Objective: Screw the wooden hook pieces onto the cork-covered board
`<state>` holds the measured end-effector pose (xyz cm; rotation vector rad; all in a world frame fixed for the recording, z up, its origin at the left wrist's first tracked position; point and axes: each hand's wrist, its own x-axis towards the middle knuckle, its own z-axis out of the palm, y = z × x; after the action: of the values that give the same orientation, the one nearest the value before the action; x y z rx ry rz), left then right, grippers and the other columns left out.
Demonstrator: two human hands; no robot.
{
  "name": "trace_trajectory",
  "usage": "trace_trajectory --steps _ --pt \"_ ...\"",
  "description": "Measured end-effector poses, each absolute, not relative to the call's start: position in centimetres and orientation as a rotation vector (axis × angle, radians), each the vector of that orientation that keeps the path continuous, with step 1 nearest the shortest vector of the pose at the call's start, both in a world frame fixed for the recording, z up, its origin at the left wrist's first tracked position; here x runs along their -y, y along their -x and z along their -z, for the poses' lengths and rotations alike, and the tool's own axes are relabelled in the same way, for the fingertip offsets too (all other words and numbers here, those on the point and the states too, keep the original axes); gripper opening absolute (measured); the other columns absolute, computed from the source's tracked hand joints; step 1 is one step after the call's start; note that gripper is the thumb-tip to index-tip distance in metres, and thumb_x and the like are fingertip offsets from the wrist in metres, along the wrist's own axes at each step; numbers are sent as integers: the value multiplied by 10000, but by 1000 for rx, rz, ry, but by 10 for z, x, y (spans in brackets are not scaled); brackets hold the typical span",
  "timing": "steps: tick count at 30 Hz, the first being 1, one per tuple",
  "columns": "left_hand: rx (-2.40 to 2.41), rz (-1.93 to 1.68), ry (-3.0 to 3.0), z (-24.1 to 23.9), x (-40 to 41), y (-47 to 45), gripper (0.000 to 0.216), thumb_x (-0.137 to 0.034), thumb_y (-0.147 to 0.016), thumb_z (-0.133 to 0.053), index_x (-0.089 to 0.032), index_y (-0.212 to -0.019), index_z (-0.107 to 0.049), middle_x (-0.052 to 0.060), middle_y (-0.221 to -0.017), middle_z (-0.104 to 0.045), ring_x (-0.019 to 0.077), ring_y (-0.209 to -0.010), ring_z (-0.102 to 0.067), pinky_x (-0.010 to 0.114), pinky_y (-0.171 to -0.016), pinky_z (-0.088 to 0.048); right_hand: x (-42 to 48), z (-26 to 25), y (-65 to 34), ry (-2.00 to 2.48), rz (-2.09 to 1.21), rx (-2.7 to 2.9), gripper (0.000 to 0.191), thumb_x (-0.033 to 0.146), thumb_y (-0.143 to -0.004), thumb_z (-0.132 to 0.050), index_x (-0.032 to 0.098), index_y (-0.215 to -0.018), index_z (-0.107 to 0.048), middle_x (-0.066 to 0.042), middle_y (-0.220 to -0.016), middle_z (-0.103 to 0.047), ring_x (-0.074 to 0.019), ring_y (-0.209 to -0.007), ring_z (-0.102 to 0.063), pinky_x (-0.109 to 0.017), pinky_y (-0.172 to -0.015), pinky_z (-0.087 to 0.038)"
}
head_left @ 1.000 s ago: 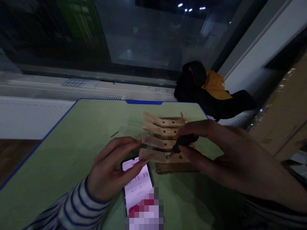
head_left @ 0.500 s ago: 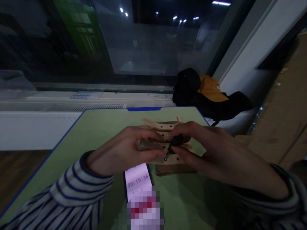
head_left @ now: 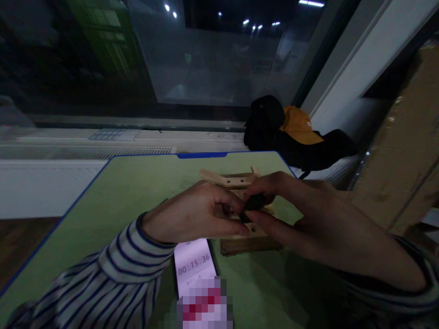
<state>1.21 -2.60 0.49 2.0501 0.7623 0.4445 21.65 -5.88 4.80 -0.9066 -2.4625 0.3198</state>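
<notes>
Between the thumb and fingers of my right hand (head_left: 302,210) is a small black tool (head_left: 254,204), pointing down and left. My left hand (head_left: 195,212) is closed in from the left, its thumb and forefinger meeting at the tool's lower end, which they hide. Just beneath both hands lies a pale wooden piece with slats and round holes (head_left: 236,181). It rests on a darker brown wooden block (head_left: 250,245). My fingers cover much of its middle.
A phone (head_left: 194,262) showing a timer lies on the green table (head_left: 154,176), in front of the wooden piece. Beyond the far right corner are a black bag (head_left: 264,121) and an orange cap (head_left: 298,125). A large cardboard box (head_left: 398,151) stands at the right.
My left hand has moved right, and its fingertips have come onto the tool's metal tip, which showed before. My right hand keeps its hold. The view has shifted slightly.
</notes>
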Motion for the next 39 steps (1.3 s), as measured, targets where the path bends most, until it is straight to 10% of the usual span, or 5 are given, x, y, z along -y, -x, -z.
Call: trace_trajectory --steps 39 --pt "-808 -412 -2059 -7 28 -11 188 -326 -829 -622 -151 -868 -676 -13 -802 -685 124 -754 -630 199 -651 -441 61 -48 -214 849 -274 2516 269 213 -881 -584 209 -1146 -535 59 -1016 -668 -32 -899 -624 -85 -814 -443"
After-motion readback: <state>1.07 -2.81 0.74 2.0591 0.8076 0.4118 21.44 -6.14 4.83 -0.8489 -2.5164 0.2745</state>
